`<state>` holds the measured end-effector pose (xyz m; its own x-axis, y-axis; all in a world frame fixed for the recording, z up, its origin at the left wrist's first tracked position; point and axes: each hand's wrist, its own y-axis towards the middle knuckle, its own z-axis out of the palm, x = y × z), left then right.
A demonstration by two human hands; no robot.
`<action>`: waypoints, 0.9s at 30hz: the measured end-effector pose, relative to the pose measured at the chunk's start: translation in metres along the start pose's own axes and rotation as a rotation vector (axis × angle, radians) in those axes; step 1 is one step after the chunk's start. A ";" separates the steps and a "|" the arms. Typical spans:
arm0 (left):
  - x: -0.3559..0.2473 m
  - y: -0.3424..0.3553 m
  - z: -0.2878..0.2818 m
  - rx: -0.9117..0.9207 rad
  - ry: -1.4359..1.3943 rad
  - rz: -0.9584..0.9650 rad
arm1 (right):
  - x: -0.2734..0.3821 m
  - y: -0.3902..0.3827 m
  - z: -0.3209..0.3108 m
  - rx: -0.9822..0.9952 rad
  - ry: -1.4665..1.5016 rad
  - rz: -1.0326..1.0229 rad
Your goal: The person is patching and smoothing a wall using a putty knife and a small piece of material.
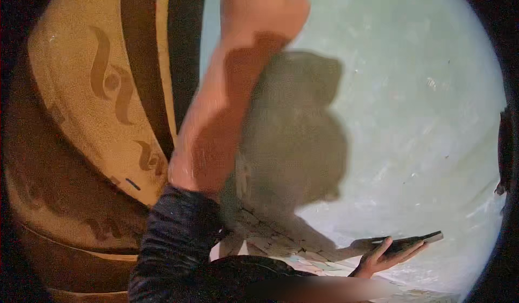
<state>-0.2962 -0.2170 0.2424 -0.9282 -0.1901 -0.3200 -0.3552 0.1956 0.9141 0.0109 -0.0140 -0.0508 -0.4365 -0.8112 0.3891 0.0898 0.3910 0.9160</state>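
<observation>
My left forearm, in a dark sleeve pushed up to the elbow, reaches from the lower left to the top edge. My left hand is blurred and partly cut off there, in front of a pale greenish, glossy surface. Its fingers cannot be made out. Low on the right, my right hand holds a thin, dark, flat thing that looks like a phone. The thumb stands up at its near side and the fingers stretch beneath it. A blurred patch hides much of the right forearm.
Brown and tan patterned cloth, with dark bands and swirl motifs, covers the left side. A large shadow falls across the pale surface. Lines resembling cracks run below it. Something dark stands at the right rim.
</observation>
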 end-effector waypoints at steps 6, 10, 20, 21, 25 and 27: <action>0.033 -0.053 0.038 -0.265 0.123 0.320 | -0.003 0.002 -0.001 -0.010 -0.025 -0.009; 0.041 -0.153 0.048 -0.182 0.165 0.283 | -0.002 0.001 0.003 -0.015 -0.002 0.002; -0.004 0.012 0.015 -0.405 0.108 0.468 | 0.004 -0.001 0.001 -0.004 -0.012 0.052; 0.006 -0.004 0.018 -0.323 0.074 0.440 | 0.004 0.000 0.001 -0.012 -0.008 0.030; 0.033 -0.118 0.057 -0.213 0.106 0.361 | -0.006 0.000 -0.001 -0.023 -0.066 0.013; 0.028 -0.152 0.044 -0.119 0.141 0.271 | 0.004 0.002 -0.001 -0.025 -0.030 0.011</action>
<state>-0.2728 -0.2096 0.0834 -0.9596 -0.2796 -0.0306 -0.0737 0.1451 0.9867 0.0106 -0.0164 -0.0472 -0.4617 -0.7934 0.3966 0.1171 0.3887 0.9139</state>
